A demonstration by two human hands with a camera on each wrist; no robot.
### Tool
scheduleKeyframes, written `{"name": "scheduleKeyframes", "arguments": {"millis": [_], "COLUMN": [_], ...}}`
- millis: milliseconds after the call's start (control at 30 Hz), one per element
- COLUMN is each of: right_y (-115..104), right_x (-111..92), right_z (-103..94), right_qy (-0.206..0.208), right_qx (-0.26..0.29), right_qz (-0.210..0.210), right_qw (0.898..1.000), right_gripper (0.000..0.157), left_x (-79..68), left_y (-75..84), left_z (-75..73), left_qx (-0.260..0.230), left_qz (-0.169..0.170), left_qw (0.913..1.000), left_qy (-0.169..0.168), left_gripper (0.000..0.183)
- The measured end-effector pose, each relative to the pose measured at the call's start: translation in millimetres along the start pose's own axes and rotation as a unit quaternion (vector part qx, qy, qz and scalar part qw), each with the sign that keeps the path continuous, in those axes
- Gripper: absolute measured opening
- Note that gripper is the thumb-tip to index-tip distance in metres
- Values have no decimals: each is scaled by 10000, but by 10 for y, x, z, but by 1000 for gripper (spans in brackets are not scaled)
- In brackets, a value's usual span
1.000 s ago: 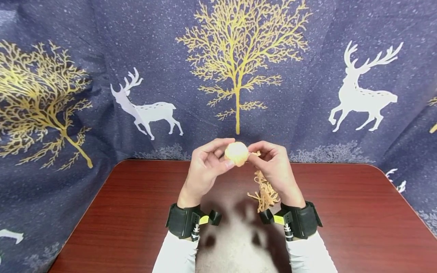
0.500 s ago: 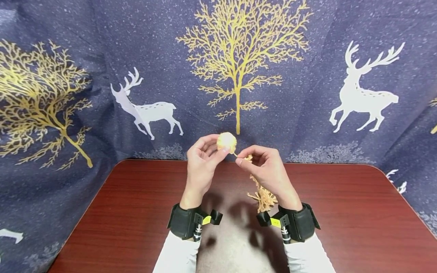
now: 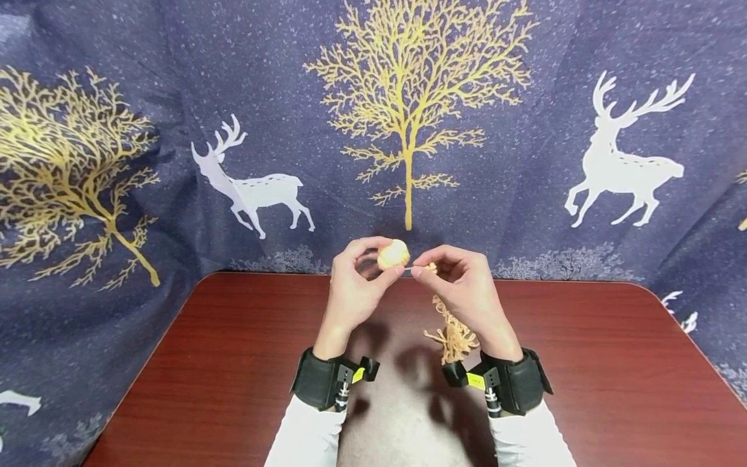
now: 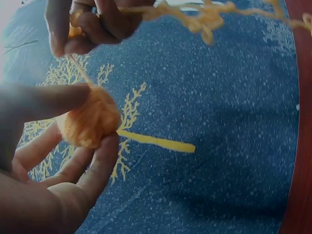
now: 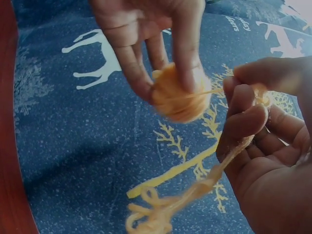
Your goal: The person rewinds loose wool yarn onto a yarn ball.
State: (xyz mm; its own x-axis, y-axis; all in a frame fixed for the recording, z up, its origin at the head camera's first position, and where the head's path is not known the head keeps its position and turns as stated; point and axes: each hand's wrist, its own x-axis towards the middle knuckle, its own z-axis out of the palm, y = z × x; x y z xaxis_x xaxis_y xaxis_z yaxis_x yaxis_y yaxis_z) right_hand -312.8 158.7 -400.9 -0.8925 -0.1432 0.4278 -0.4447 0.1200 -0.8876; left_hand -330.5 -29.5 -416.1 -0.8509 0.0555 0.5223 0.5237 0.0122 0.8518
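A small ball of orange-yellow yarn (image 3: pixel 393 255) is held up above the far side of the table by my left hand (image 3: pixel 357 285), thumb on one side and fingers on the other. From it a short strand (image 4: pixel 80 70) runs taut to my right hand (image 3: pixel 461 285), whose thumb and forefinger pinch it. Loose yarn (image 5: pixel 195 191) passes through the curled fingers of the right hand and hangs below. Its kinked, looped tail (image 3: pixel 454 337) hangs down near the right wrist, over the table. In the right wrist view the wound strands on the ball show clearly.
The reddish-brown table (image 3: pixel 233 350) reaches from beneath both arms to a dark blue cloth (image 3: pixel 362 194) printed with deer and golden trees, which hangs just behind its far edge. Black straps with small cameras (image 3: pixel 321 379) sit on both wrists.
My left hand moved left with the ball, drawing it away from the right hand, then came partway back and turned. A short strand now stretches between the hands. The right hand shifted slightly.
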Motion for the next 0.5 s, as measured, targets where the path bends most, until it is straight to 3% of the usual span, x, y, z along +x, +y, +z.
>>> {"name": "scheduleKeyframes", "arguments": {"millis": [133,267,400,500], "right_y": [5,7,5,12], "right_x": [-2,0,7,7], "right_z": [-35,-68,-102,-123], "right_qy": [290,502,617,695], "right_qx": [326,664,965,1060], "right_qz": [-162,-304,-289,-166], "right_qw": [9989,9961,9930,9918], "right_gripper": [10,10,10,12], "left_x": [-25,-43,-39,-35], "left_y": [-8,-10,-5,4], "left_z": [-40,-80,-90,-87], "left_qx": [500,838,590,109], "left_qz": [78,90,138,141], "left_qw": [9972,9862,9671,9529], "left_qy": [-552,-1426,-2472,-3026], "left_gripper": [39,39,39,41]}}
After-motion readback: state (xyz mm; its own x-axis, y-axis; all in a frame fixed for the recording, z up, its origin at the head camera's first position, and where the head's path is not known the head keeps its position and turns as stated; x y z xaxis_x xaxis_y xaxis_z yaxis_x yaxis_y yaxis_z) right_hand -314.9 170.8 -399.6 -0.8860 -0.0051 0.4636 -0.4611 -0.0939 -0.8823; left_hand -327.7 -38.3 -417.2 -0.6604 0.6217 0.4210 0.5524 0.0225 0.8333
